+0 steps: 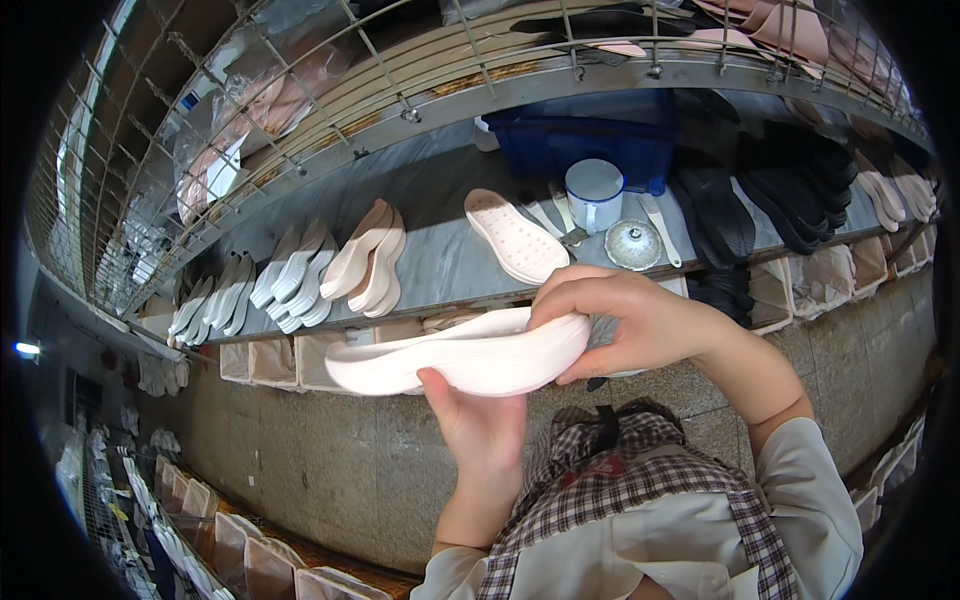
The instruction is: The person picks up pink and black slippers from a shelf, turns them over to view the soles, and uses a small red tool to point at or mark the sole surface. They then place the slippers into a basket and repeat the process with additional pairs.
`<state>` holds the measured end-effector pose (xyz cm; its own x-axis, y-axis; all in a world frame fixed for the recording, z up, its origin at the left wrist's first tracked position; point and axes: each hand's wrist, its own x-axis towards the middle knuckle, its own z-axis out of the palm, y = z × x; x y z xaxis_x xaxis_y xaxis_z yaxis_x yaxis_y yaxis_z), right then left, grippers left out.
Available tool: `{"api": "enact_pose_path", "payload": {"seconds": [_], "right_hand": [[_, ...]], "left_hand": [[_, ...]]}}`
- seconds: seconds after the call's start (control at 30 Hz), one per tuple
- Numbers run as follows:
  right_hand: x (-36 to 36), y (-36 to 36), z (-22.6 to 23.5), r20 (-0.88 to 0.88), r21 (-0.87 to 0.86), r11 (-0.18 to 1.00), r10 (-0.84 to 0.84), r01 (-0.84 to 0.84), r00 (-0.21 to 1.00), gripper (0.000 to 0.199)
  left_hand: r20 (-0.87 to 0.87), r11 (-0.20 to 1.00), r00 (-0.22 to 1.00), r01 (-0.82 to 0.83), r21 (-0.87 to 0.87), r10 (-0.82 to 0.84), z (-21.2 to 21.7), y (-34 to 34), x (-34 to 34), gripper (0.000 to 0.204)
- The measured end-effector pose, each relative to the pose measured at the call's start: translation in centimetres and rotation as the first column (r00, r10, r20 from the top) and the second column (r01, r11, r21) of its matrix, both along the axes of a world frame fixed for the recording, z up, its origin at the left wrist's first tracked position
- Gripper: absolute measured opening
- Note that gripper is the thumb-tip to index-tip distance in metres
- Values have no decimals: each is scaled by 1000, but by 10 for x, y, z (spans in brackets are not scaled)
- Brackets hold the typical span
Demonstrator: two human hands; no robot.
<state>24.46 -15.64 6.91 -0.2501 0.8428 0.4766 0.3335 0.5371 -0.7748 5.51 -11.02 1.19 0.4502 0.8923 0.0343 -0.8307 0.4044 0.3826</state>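
Note:
A pale pink-white shoe sole [460, 355] is held up between my two hands, tilted on its side so its thick outer wall faces me. My left hand [476, 425] supports it from below, thumb against the wall; its other fingers are hidden behind the sole. My right hand [625, 320] grips the right end, fingers over the top rim and thumb underneath. Just beyond, on the grey bench [440, 245], lies another pale sole [515, 238] with small holes in its inner face. A white enamel mug [594, 195] with a blue rim stands right of it, beside a metal lid [633, 245].
Pale soles [370, 258] stand in stacked rows on the bench's left, black soles [775, 190] on its right. A blue bin [585, 140] sits at the back. Wire mesh [410, 60] fronts the shelf above. Fabric-lined baskets [270, 362] line the bench's lower edge; more baskets [235, 540] stand behind me.

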Motion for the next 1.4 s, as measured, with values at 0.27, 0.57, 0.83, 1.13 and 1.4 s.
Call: {"api": "enact_pose_path", "payload": {"seconds": [0.27, 0.57, 0.83, 1.13, 1.4], "right_hand": [[1, 3, -9, -112, 1, 993, 120, -121, 986, 45], [-3, 5, -13, -136, 1, 990, 139, -140, 981, 45], [-6, 6, -14, -163, 1, 987, 160, -162, 973, 44], [-5, 7, -21, -239, -41, 979, 184, -199, 954, 44], [0, 8, -30, -315, -111, 969, 177, -222, 932, 45]], "left_hand": [[-91, 991, 992, -81, 108, 91, 8, -11, -11, 70], [-136, 986, 984, -94, 137, 112, 9, -13, -16, 69], [-153, 982, 979, -109, 154, 132, 9, -14, -18, 69], [-193, 980, 970, -117, 163, 148, 6, -10, -17, 67], [-226, 979, 960, -128, 159, 162, 0, -4, -11, 65]]}}
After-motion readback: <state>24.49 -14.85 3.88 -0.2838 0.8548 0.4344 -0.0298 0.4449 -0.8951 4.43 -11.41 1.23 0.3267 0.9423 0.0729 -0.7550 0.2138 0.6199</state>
